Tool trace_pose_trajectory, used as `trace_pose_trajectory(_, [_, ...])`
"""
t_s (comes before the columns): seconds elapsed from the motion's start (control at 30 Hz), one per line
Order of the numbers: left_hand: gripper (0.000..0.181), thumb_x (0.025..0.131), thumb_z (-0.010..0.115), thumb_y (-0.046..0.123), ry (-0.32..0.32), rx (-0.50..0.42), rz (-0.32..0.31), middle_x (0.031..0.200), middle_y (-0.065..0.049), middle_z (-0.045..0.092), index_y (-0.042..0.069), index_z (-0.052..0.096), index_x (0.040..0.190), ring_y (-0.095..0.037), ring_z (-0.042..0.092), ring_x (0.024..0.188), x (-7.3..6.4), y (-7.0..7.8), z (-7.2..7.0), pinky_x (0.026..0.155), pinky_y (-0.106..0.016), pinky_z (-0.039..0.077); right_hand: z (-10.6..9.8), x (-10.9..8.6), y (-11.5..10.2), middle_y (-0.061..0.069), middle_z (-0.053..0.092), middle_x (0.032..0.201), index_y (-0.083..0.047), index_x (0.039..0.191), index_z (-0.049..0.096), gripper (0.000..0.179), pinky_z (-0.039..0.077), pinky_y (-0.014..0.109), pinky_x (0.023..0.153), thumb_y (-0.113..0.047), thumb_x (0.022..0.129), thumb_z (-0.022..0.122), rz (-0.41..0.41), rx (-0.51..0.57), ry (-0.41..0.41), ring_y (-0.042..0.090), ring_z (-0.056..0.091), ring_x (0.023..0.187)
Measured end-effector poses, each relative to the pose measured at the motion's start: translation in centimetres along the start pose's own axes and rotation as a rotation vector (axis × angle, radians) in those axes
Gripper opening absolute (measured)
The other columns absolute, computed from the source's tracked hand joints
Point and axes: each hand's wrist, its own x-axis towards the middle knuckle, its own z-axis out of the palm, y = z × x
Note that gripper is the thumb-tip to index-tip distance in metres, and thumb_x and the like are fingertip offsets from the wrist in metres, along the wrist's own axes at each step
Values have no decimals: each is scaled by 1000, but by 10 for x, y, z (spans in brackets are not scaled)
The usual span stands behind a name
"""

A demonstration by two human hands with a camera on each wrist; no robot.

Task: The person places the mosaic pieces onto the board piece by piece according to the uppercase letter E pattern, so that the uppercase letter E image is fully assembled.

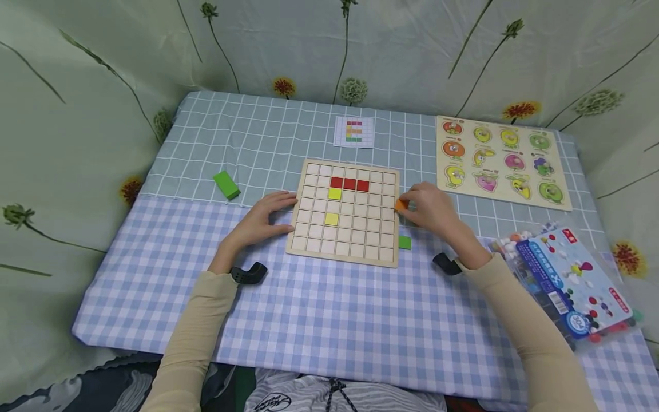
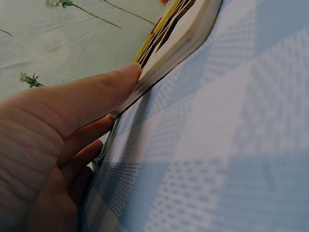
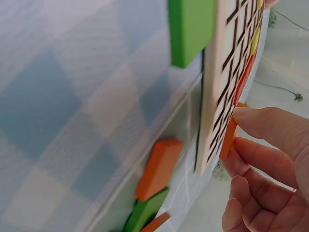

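Observation:
A wooden grid board (image 1: 313, 245) lies mid-table, holding a row of red tiles (image 1: 349, 184), one yellow tile (image 1: 335, 193) just under the row's left end and another yellow tile (image 1: 332, 219) lower down. At the board's left edge my left hand (image 1: 261, 216) rests with fingers extended, its thumb (image 2: 108, 89) against the wooden side. My right hand (image 1: 431, 207) pinches an orange tile (image 3: 229, 137) between thumb and fingers, at the board's right edge. Close below that hand, a green tile (image 1: 405, 242) lies beside the board.
Behind the board is a small pattern card (image 1: 353, 140). A green block (image 1: 226, 185) lies to the left. The right side holds a fruit puzzle board (image 1: 494, 153) and a clear box (image 1: 582, 274). An orange tile (image 3: 159, 166) and green tile (image 3: 146, 209) lie near my right hand.

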Motion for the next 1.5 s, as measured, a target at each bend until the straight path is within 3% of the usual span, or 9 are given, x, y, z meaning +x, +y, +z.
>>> trace_pose_trajectory(0.3, [63,77,76,15,6,1,9,142,-19,46,1,51,133,-36,33,138,0,0,0,117,-51,24,-1,13,-17,15,69,98,-2,102,72,29,52,40,77,-21,80,72,-21,27,-34,28,60,93])
trace_pose_trajectory(0.93, [63,77,76,16,-1,2,11,142,-18,46,2,51,133,-36,33,138,2,-1,0,117,-51,24,5,38,-53,14,69,101,-2,104,72,31,54,38,79,-24,82,71,-91,41,-65,27,58,96])
trace_pose_trajectory(1.5, [63,78,76,16,-3,3,6,142,-19,46,1,51,134,-36,32,138,1,0,0,117,-51,23,21,55,-77,8,67,87,-7,97,74,19,49,32,65,-19,84,68,-189,8,-65,23,54,81])
